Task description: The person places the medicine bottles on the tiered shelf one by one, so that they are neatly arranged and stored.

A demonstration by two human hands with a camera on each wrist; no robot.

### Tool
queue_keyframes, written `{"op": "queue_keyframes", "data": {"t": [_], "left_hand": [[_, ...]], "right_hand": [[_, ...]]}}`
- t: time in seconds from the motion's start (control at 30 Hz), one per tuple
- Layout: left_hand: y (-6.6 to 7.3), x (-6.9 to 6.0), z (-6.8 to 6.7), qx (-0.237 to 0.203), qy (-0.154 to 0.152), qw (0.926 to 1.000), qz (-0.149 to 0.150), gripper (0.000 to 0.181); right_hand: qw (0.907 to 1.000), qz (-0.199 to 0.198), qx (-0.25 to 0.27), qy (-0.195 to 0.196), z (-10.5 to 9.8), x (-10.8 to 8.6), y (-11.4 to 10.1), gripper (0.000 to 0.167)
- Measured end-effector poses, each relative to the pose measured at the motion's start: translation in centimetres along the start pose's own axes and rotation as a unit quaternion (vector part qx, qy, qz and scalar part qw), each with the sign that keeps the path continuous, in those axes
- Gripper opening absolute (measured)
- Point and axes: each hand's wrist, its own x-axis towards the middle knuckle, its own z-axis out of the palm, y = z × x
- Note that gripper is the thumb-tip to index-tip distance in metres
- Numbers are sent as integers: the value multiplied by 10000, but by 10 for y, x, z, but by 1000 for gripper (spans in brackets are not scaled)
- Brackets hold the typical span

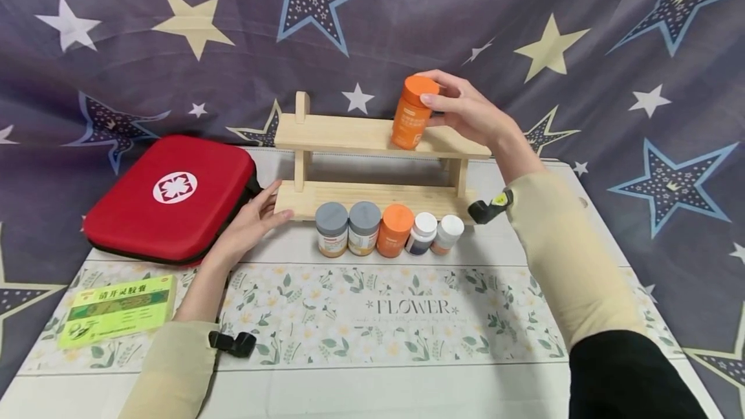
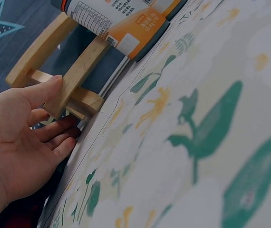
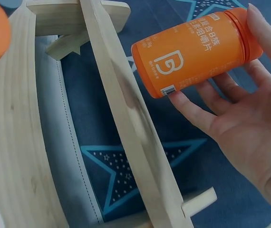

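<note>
While the right hand [image 1: 470, 107] pinches a tilted orange bottle [image 1: 410, 118] between fingers and thumb at the upper tier of a wooden rack [image 1: 337, 133], the head view suggests that letting go off-level could topple it onto the 5 bottles [image 1: 394, 235] standing on the desk [image 1: 372, 393]. In the left wrist view, the left hand [image 2: 24, 137] clasps the lower tier's end; a slack hold might let the rack shift. In the right wrist view, the bottle is smooth orange with white lettering [image 3: 169, 63], a barcode [image 3: 168, 90] near its base and a matching cap [image 3: 251, 42].
</note>
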Motion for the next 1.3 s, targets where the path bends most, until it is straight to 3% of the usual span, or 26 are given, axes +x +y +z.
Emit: {"op": "queue_keyframes", "data": {"t": [0.6,0.87,1.3], "left_hand": [[1,-2,-3,77,1,10000,-39,90],[1,9,4,23,-76,10000,-2,92],[-2,1,-1,42,12,9999,-104,91]], "right_hand": [[9990,178,-348,-218,44,68,-7,40],[9983,428,-405,14,56,75,-2,43],[9967,492,-622,174,89,95,11,46]]}}
